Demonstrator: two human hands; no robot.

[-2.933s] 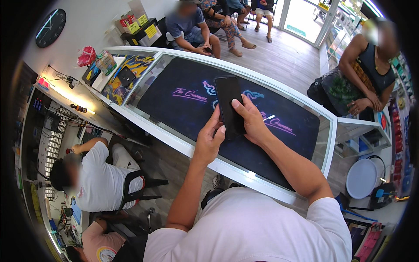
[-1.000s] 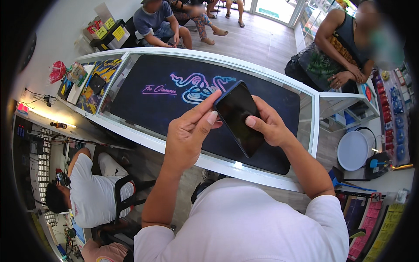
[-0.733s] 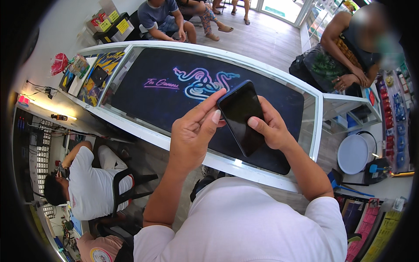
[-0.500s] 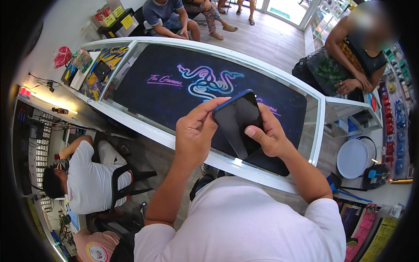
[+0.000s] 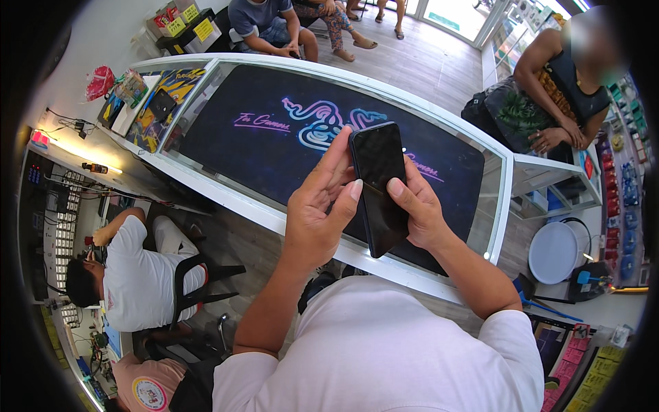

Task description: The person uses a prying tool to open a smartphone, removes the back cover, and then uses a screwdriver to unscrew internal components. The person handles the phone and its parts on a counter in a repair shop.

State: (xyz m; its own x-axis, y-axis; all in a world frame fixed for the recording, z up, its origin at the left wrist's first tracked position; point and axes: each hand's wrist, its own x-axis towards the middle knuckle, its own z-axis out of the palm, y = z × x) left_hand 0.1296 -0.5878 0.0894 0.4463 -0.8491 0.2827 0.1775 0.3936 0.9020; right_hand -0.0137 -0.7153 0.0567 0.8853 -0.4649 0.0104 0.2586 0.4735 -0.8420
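- phone (image 5: pixel 379 185) held up over the desk (image 5: pixel 274 220), not resting on it; dark screen faces up, nothing lit on it.
- right hand (image 5: pixel 420 213) carries the phone: thumb pressed on the screen near its right edge, fingers curled behind the body.
- left hand (image 5: pixel 317 213) at the phone's left edge: fingers stretched up along the side, thumb tip touching the edge. loosely closed about the edge, not spread flat.
- phone is in one piece as far as visible; no case, film or tool in either hand.
- judgement on progress: handling or inspection under way, phone off the desk and gripped by both hands. no sign of opening or powering on, so whatever is to be done to the phone itself looks not yet done.
- dark mat (image 5: pixel 274 137) with a glowing pattern covers the desk top under the hands.
- seated person in a white shirt (image 5: pixel 144 275) at lower left, apart from the work.
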